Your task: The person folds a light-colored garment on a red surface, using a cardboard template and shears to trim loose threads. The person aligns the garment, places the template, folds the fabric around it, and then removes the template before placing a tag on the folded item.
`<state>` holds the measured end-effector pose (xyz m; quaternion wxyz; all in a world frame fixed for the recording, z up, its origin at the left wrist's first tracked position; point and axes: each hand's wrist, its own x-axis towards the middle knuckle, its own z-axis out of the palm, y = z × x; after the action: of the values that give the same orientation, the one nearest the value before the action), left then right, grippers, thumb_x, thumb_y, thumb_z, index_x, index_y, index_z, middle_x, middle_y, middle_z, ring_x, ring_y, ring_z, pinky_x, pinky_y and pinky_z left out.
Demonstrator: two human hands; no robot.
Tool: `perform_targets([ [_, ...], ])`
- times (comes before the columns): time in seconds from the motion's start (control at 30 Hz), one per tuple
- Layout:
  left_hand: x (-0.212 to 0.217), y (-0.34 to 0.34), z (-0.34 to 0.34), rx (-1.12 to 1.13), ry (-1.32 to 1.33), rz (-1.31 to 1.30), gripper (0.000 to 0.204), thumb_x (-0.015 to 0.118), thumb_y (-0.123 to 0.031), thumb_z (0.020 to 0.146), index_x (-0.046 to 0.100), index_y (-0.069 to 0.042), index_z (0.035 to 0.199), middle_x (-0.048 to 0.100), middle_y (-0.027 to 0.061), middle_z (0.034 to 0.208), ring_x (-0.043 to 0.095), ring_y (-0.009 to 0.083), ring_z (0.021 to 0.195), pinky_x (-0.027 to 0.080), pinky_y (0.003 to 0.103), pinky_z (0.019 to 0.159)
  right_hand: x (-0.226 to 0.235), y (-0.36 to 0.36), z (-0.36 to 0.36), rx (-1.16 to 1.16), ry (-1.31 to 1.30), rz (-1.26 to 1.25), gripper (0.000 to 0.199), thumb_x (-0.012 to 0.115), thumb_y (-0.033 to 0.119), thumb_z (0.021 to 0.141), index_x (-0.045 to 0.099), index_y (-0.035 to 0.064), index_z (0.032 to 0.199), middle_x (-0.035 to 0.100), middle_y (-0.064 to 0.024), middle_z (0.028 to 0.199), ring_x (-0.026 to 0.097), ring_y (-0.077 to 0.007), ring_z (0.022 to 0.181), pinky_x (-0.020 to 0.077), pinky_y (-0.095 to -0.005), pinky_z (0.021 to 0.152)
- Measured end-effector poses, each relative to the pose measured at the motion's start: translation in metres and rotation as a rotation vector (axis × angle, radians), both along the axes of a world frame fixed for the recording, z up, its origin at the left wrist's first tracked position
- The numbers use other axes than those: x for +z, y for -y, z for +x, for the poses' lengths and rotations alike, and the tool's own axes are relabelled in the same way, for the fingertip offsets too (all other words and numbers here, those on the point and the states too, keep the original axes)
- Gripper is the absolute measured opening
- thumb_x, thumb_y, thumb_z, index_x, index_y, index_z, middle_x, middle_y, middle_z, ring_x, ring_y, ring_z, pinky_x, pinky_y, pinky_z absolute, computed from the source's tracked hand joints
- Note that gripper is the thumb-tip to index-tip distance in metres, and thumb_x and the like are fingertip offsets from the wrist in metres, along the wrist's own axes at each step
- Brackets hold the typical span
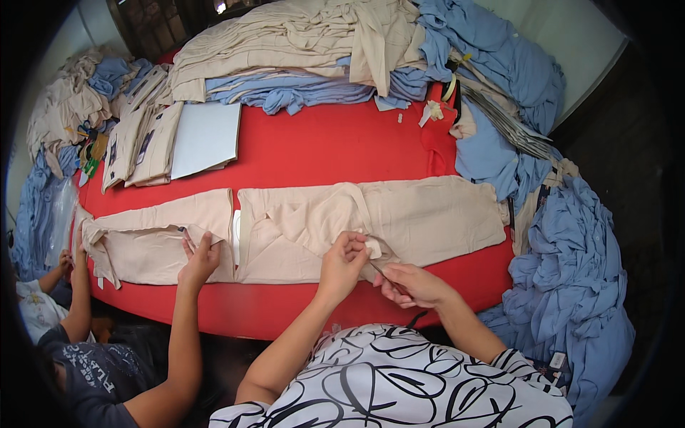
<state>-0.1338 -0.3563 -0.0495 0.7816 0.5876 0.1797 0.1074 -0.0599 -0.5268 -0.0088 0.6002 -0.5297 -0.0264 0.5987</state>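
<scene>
A beige garment [435, 214], which looks like a pair of trousers, lies spread across the red table in front of me. My left hand [344, 262] pinches a small pale piece of cloth [373, 247] at the garment's near edge. Close beside it, my right hand [414, 284] is closed around a slim dark tool that looks like thread snips [377, 268]. Its tip points at the pinched cloth; whether the blades touch it I cannot tell. Part of the tool is hidden inside my fingers.
At my left, another person's hand [201, 260] works on a second beige garment [157, 257]. Beige clothes [285, 39] are heaped over blue ones at the back. Blue garments [571, 271] pile up at the right. A grey-white board [207, 139] and folded beige garments [153, 146] lie back left.
</scene>
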Motion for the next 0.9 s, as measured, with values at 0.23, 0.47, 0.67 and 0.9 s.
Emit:
perform_targets([
  [0.23,0.003,-0.022,-0.009,-0.118,-0.127,-0.027,0.017,0.064,-0.004,0.09,0.062,0.003,0.105,0.063,0.005,0.092,0.061,0.0078,0.079,0.05,0.021,0.073,-0.048,-0.033,0.227,-0.126,1.58,-0.403,0.02,0.06,0.016,0.087,0.058,-0.0012,0.096,0.058,-0.0106,0.073,0.061,-0.0194,0.064,0.0471,-0.0343,0.059],
  [0.47,0.025,-0.02,-0.023,0.007,-0.204,0.209,0.023,0.069,-0.004,0.085,0.062,0.004,0.105,0.065,0.0085,0.093,0.065,0.0131,0.081,0.053,0.026,0.072,-0.053,-0.121,0.278,-0.264,2.108,-0.903,0.039,0.067,0.019,0.084,0.061,0.0007,0.117,0.06,-0.0214,0.11,0.06,-0.0396,0.098,0.0488,-0.0457,0.087],
  [0.67,0.017,-0.026,-0.046,0.174,-0.203,0.697,0.016,0.063,0.0,0.082,0.061,0.002,0.098,0.063,0.0127,0.091,0.065,0.0248,0.08,0.052,0.033,0.073,0.021,-0.094,0.129,0.428,1.287,0.232,0.015,0.057,0.0,0.084,0.068,0.0007,0.095,0.066,-0.0115,0.094,0.063,-0.0213,0.085,0.0488,-0.0309,0.078],
  [0.9,0.019,-0.008,-0.043,0.092,-0.115,0.731,0.022,0.068,-0.01,0.084,0.059,0.0,0.101,0.06,0.0107,0.096,0.062,0.0204,0.081,0.051,0.031,0.073,-0.003,-0.019,0.051,0.686,1.633,0.018,0.02,0.061,0.003,0.077,0.071,0.0079,0.093,0.061,-0.0098,0.09,0.058,-0.0291,0.088,0.047,-0.0389,0.08],
])
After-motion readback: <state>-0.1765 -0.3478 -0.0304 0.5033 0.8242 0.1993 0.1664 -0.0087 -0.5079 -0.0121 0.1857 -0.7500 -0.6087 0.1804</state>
